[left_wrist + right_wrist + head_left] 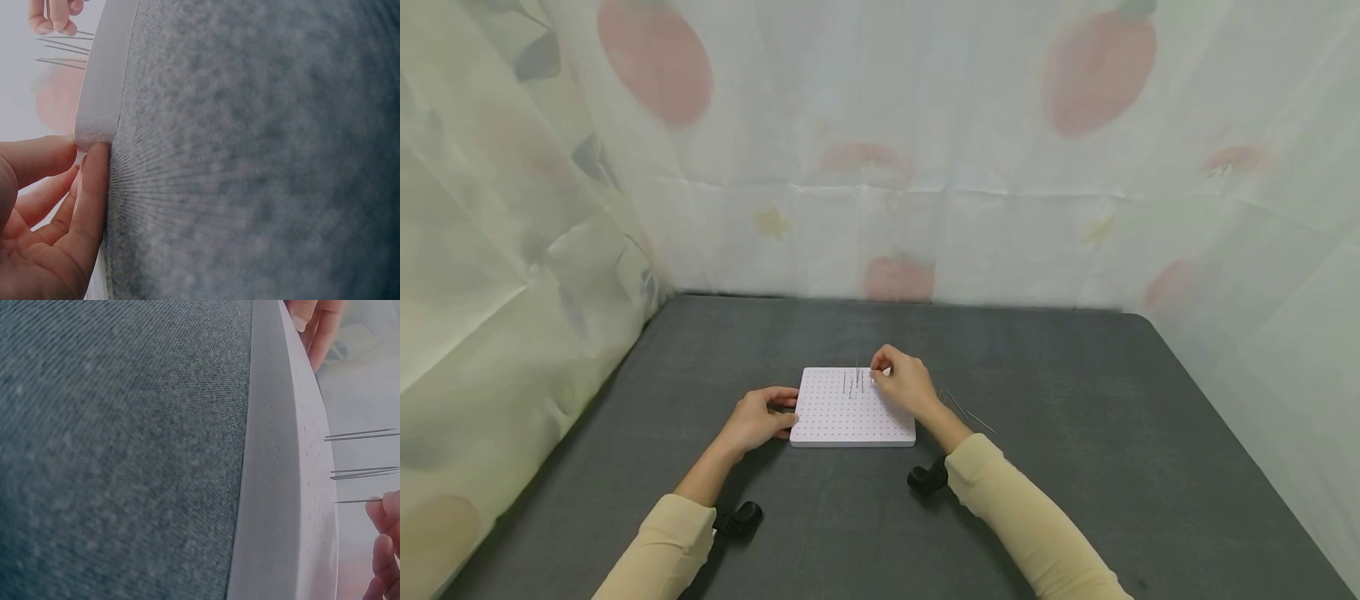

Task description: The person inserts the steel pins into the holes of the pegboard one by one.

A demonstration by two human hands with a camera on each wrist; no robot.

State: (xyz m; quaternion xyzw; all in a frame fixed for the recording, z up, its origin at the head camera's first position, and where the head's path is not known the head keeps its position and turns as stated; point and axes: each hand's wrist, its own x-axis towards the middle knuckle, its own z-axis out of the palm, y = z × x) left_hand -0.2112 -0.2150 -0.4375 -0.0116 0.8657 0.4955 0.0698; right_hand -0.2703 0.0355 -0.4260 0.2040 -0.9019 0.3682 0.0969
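Observation:
A white board (850,427) with a grid of small holes lies flat on the dark table. My left hand (756,422) holds the board's left edge between thumb and fingers, seen close in the left wrist view. Over the back right part of the board, my right hand (906,383) pinches the upper end of a thin metal pin (353,501) between thumb and finger. The pin's lower tip is right at the board's surface. Several other metal pins (364,474) stand upright in the board, to the left of the right hand.
Several loose metal pins (979,422) lie on the dark table (1075,458), right of the board and beside the right wrist. A black wrist-worn device (739,522) shows at the left cuff, another device (928,477) at the right. Patterned curtains (985,233) hang behind the table.

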